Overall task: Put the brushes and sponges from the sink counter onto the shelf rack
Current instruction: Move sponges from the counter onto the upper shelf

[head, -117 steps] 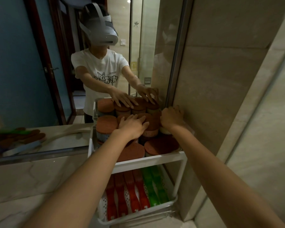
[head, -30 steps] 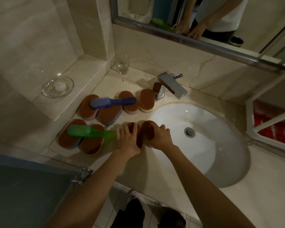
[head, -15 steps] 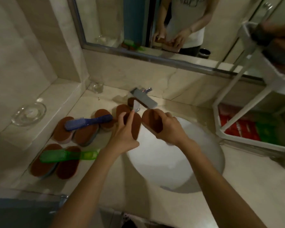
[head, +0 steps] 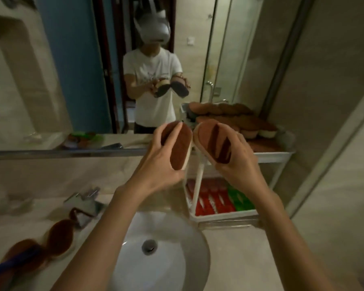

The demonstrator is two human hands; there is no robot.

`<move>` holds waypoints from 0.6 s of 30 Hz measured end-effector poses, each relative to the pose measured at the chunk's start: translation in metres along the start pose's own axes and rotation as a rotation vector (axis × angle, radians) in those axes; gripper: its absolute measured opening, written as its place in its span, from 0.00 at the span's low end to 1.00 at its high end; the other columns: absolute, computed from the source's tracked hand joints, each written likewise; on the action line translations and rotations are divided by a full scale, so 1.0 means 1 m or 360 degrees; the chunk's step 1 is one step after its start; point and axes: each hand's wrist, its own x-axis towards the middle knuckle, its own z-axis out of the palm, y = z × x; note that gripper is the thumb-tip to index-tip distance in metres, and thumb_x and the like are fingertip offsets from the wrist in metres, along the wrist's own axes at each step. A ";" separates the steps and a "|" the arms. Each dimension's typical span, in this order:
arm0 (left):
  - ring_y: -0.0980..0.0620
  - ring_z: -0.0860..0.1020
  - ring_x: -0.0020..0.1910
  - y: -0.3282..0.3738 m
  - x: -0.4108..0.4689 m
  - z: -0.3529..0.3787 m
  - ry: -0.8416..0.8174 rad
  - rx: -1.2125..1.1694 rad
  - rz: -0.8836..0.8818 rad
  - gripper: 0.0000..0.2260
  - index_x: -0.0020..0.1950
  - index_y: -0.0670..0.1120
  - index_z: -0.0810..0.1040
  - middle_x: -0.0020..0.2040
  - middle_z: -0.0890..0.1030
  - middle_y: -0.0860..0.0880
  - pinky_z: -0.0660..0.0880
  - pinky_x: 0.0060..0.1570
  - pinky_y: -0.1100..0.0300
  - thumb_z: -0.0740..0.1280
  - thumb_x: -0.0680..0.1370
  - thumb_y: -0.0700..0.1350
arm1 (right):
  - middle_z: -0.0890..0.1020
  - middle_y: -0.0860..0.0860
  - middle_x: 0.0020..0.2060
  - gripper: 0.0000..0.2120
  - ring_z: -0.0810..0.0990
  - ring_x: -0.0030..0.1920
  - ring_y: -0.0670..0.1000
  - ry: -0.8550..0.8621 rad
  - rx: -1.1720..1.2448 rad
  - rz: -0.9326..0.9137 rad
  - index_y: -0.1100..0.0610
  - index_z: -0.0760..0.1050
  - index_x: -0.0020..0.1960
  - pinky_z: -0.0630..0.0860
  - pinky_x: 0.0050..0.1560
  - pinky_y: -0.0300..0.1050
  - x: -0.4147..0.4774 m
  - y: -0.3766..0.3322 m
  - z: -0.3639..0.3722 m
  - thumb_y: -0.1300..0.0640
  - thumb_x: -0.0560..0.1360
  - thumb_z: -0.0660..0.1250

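Note:
My left hand (head: 156, 164) grips a brown oval sponge (head: 180, 148), and my right hand (head: 237, 164) grips a second brown sponge (head: 210, 141). Both are held up in the air above the sink, just left of the white shelf rack (head: 271, 156). The rack's top tier is piled with several brown sponges (head: 250, 124). Its lower tier holds red and green brushes (head: 219, 200). On the counter at the lower left lie more brown sponges (head: 59, 234) and a blue brush (head: 11, 265), blurred.
The white sink basin (head: 156, 259) lies below my arms, with a chrome tap (head: 84, 202) behind it. A wall mirror (head: 72, 70) reflects a person holding the sponges. A tiled wall (head: 334, 101) stands right of the rack.
I lifted the two sponges off the counter edge and carried them up and right toward the rack. The view swung from the sink up to the mirror and rack.

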 end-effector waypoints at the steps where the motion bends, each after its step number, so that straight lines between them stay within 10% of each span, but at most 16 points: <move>1: 0.47 0.54 0.74 0.013 0.014 0.007 -0.0034 -0.0014 0.0056 0.47 0.76 0.60 0.44 0.74 0.40 0.60 0.66 0.66 0.55 0.73 0.69 0.44 | 0.68 0.52 0.69 0.37 0.70 0.67 0.53 0.0055 0.0023 0.0025 0.50 0.57 0.73 0.70 0.63 0.46 0.005 0.013 -0.012 0.58 0.70 0.73; 10: 0.43 0.54 0.75 0.074 0.119 0.053 -0.0377 0.0224 0.0260 0.48 0.76 0.61 0.40 0.75 0.37 0.60 0.70 0.64 0.49 0.71 0.69 0.44 | 0.68 0.52 0.69 0.41 0.68 0.69 0.53 -0.0011 0.0032 0.0159 0.53 0.55 0.74 0.69 0.66 0.49 0.065 0.125 -0.077 0.54 0.69 0.74; 18: 0.48 0.60 0.74 0.081 0.148 0.081 -0.0591 0.0554 0.0263 0.43 0.77 0.56 0.45 0.77 0.56 0.52 0.61 0.67 0.55 0.67 0.71 0.40 | 0.70 0.54 0.67 0.36 0.71 0.66 0.55 -0.0536 -0.0231 0.0087 0.54 0.58 0.74 0.71 0.64 0.48 0.090 0.182 -0.073 0.53 0.71 0.72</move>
